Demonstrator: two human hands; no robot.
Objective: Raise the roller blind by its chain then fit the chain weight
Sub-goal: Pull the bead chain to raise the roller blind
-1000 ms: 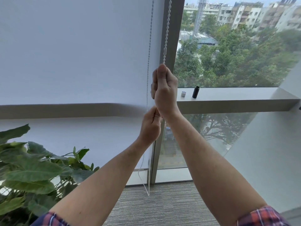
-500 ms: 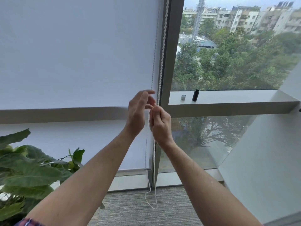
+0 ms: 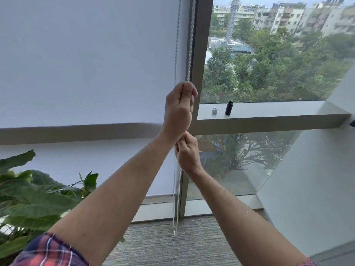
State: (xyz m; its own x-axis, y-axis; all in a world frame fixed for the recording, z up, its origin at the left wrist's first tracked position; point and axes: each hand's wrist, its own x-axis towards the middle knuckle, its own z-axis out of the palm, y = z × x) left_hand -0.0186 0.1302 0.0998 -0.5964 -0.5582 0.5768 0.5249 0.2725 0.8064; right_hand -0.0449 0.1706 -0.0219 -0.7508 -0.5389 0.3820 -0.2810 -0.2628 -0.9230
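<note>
Since half a second ago the left hand [image 3: 179,106] has climbed above the right hand [image 3: 187,150], and both are fisted around the bead chain [image 3: 190,39] beside the window frame [image 3: 201,54]. Its loop hangs down near the carpet, the roller blind [image 3: 86,64] hangs low, and the black chain weight [image 3: 228,108] stands on the sill [image 3: 269,110] beside a small silver cap [image 3: 214,110].
</note>
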